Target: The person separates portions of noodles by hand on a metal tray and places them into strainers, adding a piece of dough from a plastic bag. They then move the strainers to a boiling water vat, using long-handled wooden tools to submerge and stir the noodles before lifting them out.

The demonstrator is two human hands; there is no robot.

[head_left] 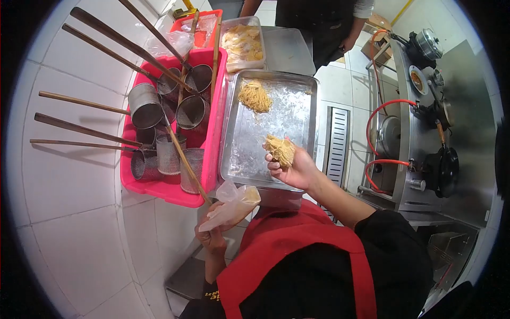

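My right hand (295,169) is closed round a bundle of yellow noodles (280,150), held above the front right part of a metal tray (255,154). Another noodle bundle (255,97) lies on the tray near its back left corner. Lower down and to the left, my left hand (212,236) grips a clear plastic bag (232,208). Something pale yellow shows through the bag's upper end, but I cannot make out what it is. The bag hides part of the left fingers.
A pink crate (159,192) with several long-handled noodle strainers (146,109) stands left of the tray. Behind are a plastic box of noodles (243,45) and a translucent lid (289,50). Another person (319,26) stands at the back. Stoves with pans (449,170) line the right.
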